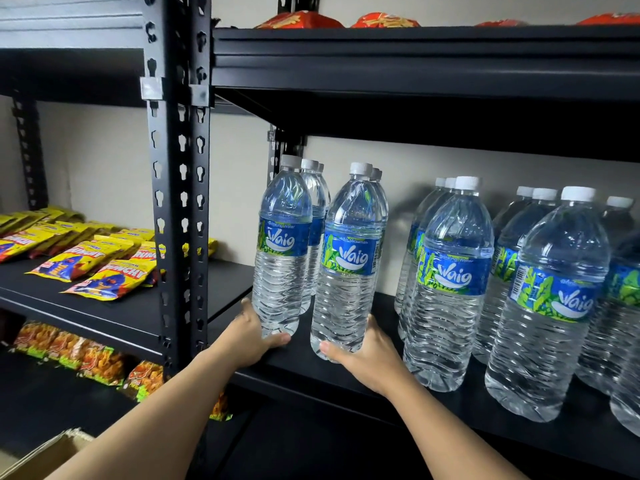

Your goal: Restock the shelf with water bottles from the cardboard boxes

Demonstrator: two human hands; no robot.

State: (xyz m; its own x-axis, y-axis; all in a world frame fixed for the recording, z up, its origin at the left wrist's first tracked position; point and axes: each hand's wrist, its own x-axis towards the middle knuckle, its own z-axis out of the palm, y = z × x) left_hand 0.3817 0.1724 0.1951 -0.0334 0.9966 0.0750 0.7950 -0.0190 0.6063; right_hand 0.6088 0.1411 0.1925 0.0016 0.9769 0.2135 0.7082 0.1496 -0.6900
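While both bottles stand upright on the black shelf [228, 282], we hold one in each hand. Our left hand [254, 336] wraps the base of the left bottle [282, 251], thumb across the front and fingers [246, 308] curled round its far side. Our right hand [363, 358] grips the base of the right bottle [349, 265] the same way, thumb in front, its fingers round the right side. Each bottle heads a row, with more white caps showing behind it. Just to the right stand further rows of water bottles [446, 282], reaching the shelf's front edge. Yellow snack packets [107, 271] lie on the neighbouring shelf to the left, red packets [301, 19] on the level above, and a cardboard box [45, 452] corner shows at bottom left
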